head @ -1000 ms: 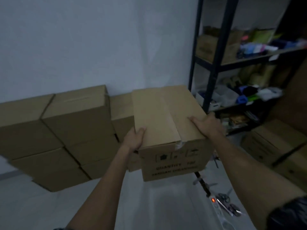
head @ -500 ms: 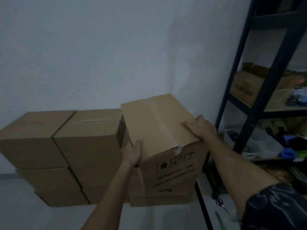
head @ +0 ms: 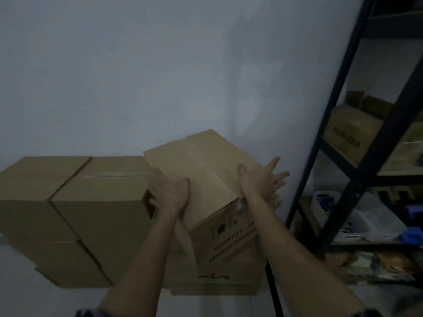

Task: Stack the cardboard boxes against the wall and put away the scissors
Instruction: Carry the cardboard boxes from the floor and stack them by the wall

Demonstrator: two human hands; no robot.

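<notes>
Dim room, everything's kinda grey. The cardboard box [head: 206,177] with the "QUANTITY" print on its front sits tilted on top of another box [head: 219,277] at the right end of the row, right up near the white wall [head: 160,76]. Its top slopes and it's turned a bit compared to the neighbours, so it isn't square with the stack.

Left hand [head: 169,191] is lying flat on the box's left top edge, fingers [head: 158,179] curled over the near-left corner, so it's pressed against the cardboard rather than clamped round it. Right hand [head: 261,179] is on the right side of the top, fingers [head: 274,162] spread wide and pointing up and to the right, looks released, palm maybe just touching the flap. Bit blurry there, so can't say for sure.

To the left there's the stack of boxes [head: 91,202], two columns side by side, at least two high, all against the wall. The tilted box's left edge is touching or just beside the nearest column.

On the right stands a black metal shelf [head: 357,138] with a brown carton [head: 352,133] on one level and white and blue clutter lower down. Can't spot the scissors anywhere.
</notes>
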